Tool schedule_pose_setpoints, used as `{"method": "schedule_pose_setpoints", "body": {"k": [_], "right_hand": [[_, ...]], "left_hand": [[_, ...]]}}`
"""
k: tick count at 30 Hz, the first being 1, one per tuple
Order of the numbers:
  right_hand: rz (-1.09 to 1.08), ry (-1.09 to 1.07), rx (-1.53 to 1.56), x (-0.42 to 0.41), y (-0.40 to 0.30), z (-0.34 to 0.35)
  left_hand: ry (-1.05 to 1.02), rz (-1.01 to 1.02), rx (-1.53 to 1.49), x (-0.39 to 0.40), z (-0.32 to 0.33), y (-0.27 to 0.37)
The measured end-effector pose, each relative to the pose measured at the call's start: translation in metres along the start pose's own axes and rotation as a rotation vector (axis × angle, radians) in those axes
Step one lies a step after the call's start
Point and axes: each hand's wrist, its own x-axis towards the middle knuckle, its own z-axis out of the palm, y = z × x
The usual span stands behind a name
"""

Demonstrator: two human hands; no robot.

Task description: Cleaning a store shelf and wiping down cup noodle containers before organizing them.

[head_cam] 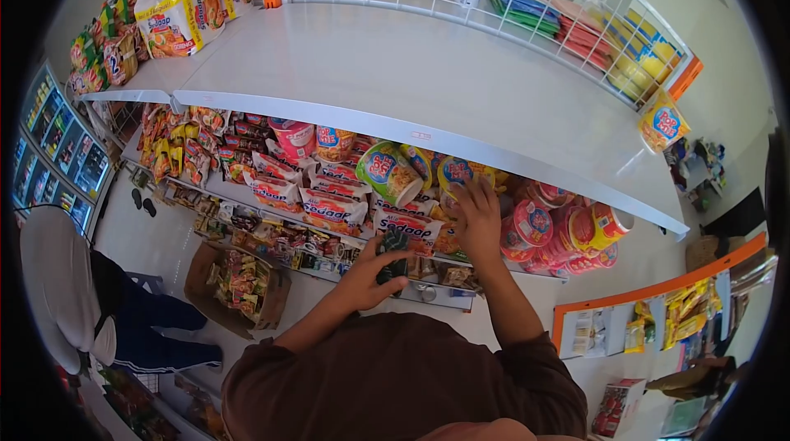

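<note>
My left hand [373,274] holds a dark, bunched cloth [394,250] with a light pattern, in front of the white Sedaap noodle packs [404,230]. The fingers of my right hand [480,219] lie over the lower part of a yellow Pop Mie noodle cup [460,171]; whether they grip it or only rest on it, I cannot tell. Left of that cup, a green Pop Mie cup [389,172] leans on its side over the packs. Pink noodle cups [526,223] are piled to the right of my right hand, with a yellow-and-red cup [598,228] lying among them.
Above my hands juts a white shelf [395,58], with noodle multipacks [179,18] at its left and a single cup [663,122] at its right end. An open carton [271,293] of packets stands on the floor. At left is another person [123,311].
</note>
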Motion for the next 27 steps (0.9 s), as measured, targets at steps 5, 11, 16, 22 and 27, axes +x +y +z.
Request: {"method": "schedule_pose_setpoints", "body": {"k": [5, 11, 16, 22, 27], "right_hand": [[-0.002, 0.002, 0.152, 0.000, -0.039, -0.068], [0.002, -0.036, 0.428, -0.052, -0.072, -0.077], [0.134, -0.120, 0.627, -0.078, -0.071, -0.077], [0.223, -0.149, 0.852, -0.091, -0.038, -0.098], [0.279, -0.237, 1.018, -0.060, -0.015, -0.067]], "left_hand": [[0.286, 0.087, 0.244, 0.014, -0.012, -0.001], [0.090, -0.099, 0.229, 0.031, 0.005, 0.047], [0.001, -0.096, 0.185, 0.032, 0.019, 0.020], [-0.185, -0.025, 0.032, 0.026, 0.009, 0.003], [-0.325, 0.198, -0.202, 0.024, 0.025, 0.003]]}}
